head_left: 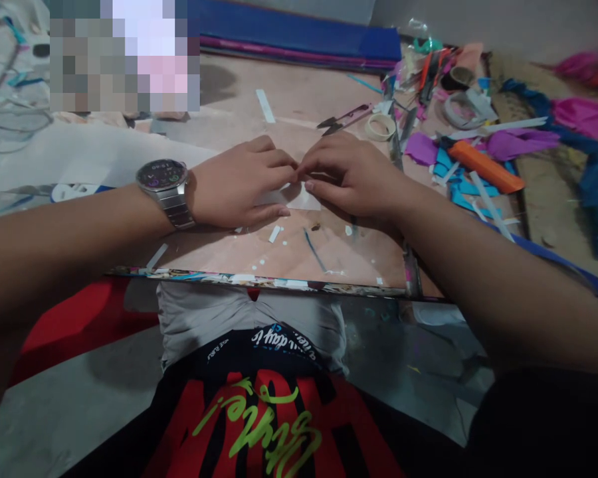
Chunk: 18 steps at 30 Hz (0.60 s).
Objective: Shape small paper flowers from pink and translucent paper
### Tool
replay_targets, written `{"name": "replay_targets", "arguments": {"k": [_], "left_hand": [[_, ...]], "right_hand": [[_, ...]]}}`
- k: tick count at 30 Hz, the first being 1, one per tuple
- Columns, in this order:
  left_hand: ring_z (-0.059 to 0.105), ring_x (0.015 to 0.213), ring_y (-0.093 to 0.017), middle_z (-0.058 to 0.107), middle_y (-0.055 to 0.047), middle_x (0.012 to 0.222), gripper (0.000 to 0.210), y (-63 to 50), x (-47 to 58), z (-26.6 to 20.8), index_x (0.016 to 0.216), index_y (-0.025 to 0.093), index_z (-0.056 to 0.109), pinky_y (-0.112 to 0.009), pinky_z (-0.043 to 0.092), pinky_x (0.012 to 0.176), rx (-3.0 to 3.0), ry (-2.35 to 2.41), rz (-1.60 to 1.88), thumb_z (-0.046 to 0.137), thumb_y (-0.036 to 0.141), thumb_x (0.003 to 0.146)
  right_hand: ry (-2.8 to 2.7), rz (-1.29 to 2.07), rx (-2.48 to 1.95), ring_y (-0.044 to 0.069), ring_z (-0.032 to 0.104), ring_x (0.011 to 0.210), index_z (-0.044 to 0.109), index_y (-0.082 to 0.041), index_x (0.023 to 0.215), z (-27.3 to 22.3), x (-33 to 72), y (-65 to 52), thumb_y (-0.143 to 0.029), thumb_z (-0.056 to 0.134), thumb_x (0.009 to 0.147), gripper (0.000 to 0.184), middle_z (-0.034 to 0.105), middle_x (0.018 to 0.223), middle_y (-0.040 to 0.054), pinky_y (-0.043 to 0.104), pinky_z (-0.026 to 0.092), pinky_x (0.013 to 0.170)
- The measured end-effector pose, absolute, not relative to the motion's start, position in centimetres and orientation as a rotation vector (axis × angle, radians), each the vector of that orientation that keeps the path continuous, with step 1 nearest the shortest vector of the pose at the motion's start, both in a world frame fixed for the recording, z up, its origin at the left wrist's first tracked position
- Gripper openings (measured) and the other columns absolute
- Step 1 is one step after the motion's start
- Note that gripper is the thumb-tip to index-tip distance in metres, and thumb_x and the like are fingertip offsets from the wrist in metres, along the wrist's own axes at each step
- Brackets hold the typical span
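Observation:
Near the middle of the table, a small, thin white sheet (306, 200) lies under my two hands. My left hand (239, 179), with a watch on its wrist, rests over the sheet's left part; its fingers are bent and its thumb lies along the near side. From the right, my right hand (349, 172) brings its thumb and fingers together at the sheet's upper edge. The fingertips of both hands meet there and hide part of the sheet. Just beyond my right hand are small pink-handled thread snips (346, 119) and a roll of tape (380, 126).
White strips (266, 106) and scraps lie on the wooden tabletop (289, 252). A larger white sheet (80, 156) spreads at the left. Blue stacked material (303, 36) lines the back. On the right are an orange cutter (486, 166), tape rolls (463, 109) and coloured scraps.

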State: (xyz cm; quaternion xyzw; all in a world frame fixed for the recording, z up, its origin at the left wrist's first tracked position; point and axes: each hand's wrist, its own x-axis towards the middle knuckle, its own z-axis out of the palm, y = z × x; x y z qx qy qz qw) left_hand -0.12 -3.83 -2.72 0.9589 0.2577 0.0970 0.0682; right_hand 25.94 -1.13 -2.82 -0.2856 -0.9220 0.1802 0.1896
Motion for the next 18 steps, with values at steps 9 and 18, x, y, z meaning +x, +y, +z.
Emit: {"name": "replay_targets", "arguments": {"k": [9,18], "left_hand": [[0.056,0.125,-0.033,0.062,-0.019,0.142,0.056,-3.89,0.00,-2.13,0.131,0.013,0.064,-0.053,0.043,0.115,2.964,0.779,0.167,0.042,0.057,0.103],[0.059,0.126,-0.036,0.064,-0.018,0.139,0.061,-3.77,0.02,-2.12,0.133,0.015,0.065,-0.054,0.046,0.117,3.028,0.794,0.156,0.040,0.061,0.102]], "right_hand": [[-2.582,0.563,-0.882,0.035,0.064,0.112,0.075,-0.040,0.103,-2.08,25.61,-1.53,-0.045,0.071,0.090,0.014,0.077,0.106,0.0031,0.061,0.051,0.104],[-2.627,0.419,-0.834,0.030,0.065,0.109,0.072,-0.035,0.105,-2.66,25.98,-1.17,-0.034,0.068,0.093,0.013,0.076,0.111,0.0042,0.052,0.052,0.103]]}}
